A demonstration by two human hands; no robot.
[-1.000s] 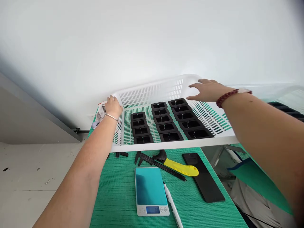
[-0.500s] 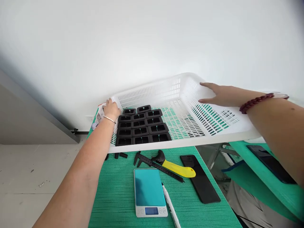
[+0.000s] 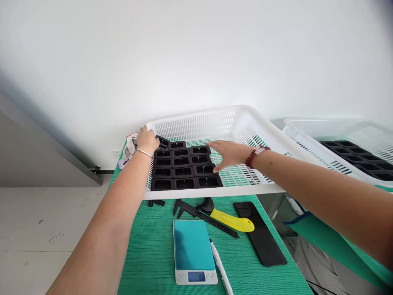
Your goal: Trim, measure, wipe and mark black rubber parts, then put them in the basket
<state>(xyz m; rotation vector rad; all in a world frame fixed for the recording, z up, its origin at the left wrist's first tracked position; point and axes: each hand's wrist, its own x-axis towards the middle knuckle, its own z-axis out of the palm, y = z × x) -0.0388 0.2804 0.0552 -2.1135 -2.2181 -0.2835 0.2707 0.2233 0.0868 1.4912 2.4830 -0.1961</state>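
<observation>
- A crumpled white glove (image 3: 130, 147) lay at the counter's (image 3: 147, 246) left end, just outside the white plastic basket (image 3: 258, 189).
- The left hand (image 3: 147, 139) was clasped over the basket's left rim, thumb toward the inside; how hard that grip pressed, I could not tell. A loose hold there could have let the basket slide under a sideways push.
- One black rectangular frame (image 3: 162, 142) sat tilted in the back left corner, near that thumb. Squeezing the row further risked making it ride up onto its neighbour.
- The other black frames (image 3: 184, 167) lay in columns against the basket's left side, most edges touching; too much force from the right could have buckled them upward.
- Below the near rim lay a digital scale (image 3: 195, 252), a black caliper (image 3: 208, 219), a white marker (image 3: 220, 266) and a yellow-handled cutter (image 3: 232, 221); a basket shifted toward the person might have knocked them.
- The right hand's (image 3: 231, 153) grip was spread wide and held nothing, beside the right column; contact was unclear. Uneven pressure from thumb and fingers could have skewed that column.
- A dark phone (image 3: 260, 233) lay near the counter's right edge, exposed to a bump.
</observation>
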